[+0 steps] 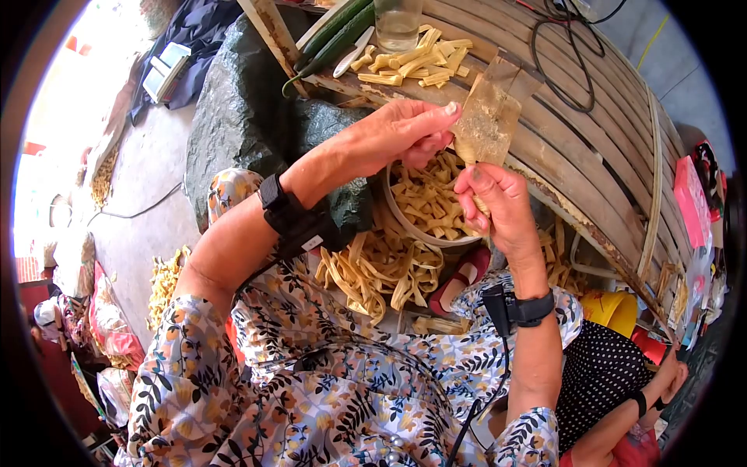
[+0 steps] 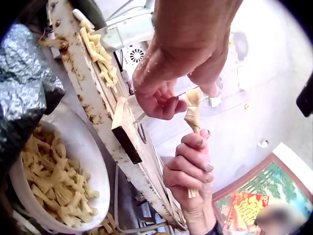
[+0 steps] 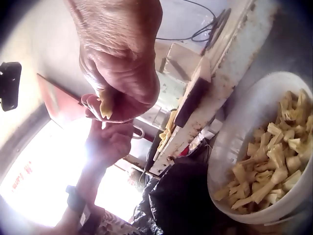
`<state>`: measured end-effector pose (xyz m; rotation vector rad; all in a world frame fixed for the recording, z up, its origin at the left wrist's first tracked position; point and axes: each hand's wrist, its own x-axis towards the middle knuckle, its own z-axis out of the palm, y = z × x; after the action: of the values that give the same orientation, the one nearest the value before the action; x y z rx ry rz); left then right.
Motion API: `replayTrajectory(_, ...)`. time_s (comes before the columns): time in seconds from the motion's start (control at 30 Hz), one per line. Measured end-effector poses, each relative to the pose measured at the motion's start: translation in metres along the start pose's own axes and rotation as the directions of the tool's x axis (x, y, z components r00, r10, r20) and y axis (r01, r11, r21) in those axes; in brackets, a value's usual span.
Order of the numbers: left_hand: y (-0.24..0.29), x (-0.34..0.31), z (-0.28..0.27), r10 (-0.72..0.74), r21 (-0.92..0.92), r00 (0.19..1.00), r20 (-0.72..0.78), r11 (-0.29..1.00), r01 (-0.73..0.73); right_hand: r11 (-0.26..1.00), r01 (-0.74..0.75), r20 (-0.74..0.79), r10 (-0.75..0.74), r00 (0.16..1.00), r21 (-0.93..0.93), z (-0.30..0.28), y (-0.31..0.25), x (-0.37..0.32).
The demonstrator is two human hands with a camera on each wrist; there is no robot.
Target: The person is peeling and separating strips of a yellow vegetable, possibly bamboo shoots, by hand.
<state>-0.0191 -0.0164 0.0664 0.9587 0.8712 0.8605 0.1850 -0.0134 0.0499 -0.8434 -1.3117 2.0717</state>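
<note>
My right hand (image 1: 498, 206) grips a twisted pale-yellow strip (image 2: 192, 117), its fingers curled round the lower part; a short end shows below the fist. The strip's thick folded top stands above the right hand. Close beside that top is my left hand (image 1: 416, 132), thumb extended and fingers bent in the left wrist view; whether it pinches anything is unclear. In the right wrist view the right hand (image 3: 122, 78) partly hides the left hand (image 3: 110, 144). Below the hands, a white bucket (image 2: 93, 142) holds many knotted yellow pieces (image 3: 274, 169).
A small wooden board (image 1: 489, 121) lies on the slatted table's (image 1: 576, 140) near edge. Yellow pieces, a glass (image 1: 398, 27), cucumbers (image 1: 334, 39) and a white-handled tool are on the table. Long strips (image 1: 381, 272) lie below the bucket. Another person's arm (image 1: 622, 416) shows lower right.
</note>
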Motion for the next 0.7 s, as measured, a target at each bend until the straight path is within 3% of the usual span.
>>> replayTrajectory(0.07, -0.006, 0.000, 0.007, 0.105, 0.194, 0.990, -0.093, 0.977, -0.085, 0.995, -0.033, 0.038, 0.030, 0.999, 0.094, -0.002, 0.000, -0.001)
replayTrajectory(0.1, -0.007, -0.002, 0.008, 0.076, 0.170, 0.997, 0.012, 0.983, -0.077, 0.992, -0.045, 0.063, 0.038, 0.997, 0.116, -0.003, -0.002, -0.001)
replayTrajectory(0.2, -0.013, 0.005, 0.004, 0.026, 0.102, 0.990, 0.137, 0.994, -0.040, 0.984, -0.086, 0.111, 0.069, 0.991, 0.159, -0.007, -0.003, -0.001)
replayTrajectory(0.23, -0.013, 0.005, 0.005, 0.016, 0.070, 0.997, 0.080, 0.997, -0.021, 0.981, -0.101, 0.125, 0.080, 0.989, 0.167, -0.007, -0.003, 0.000)
replayTrajectory(0.33, -0.015, 0.007, 0.005, 0.002, 0.087, 1.000, 0.028, 0.996, -0.004, 0.993, -0.084, 0.061, 0.080, 0.995, 0.081, -0.008, 0.000, 0.002)
replayTrajectory(0.43, -0.017, 0.010, 0.006, -0.047, -0.019, 0.997, -0.069, 0.999, 0.046, 0.995, -0.070, -0.033, 0.067, 0.997, -0.070, -0.003, -0.003, 0.001)
replayTrajectory(0.53, -0.015, 0.009, 0.011, -0.064, -0.045, 0.996, -0.056, 0.997, 0.061, 0.988, -0.083, -0.017, 0.082, 0.997, -0.132, -0.005, -0.003, 0.001)
replayTrajectory(0.7, -0.022, 0.016, 0.004, -0.025, -0.031, 0.991, -0.130, 0.999, 0.021, 0.953, 0.079, -0.088, -0.109, 0.990, -0.294, -0.002, 0.007, 0.003)
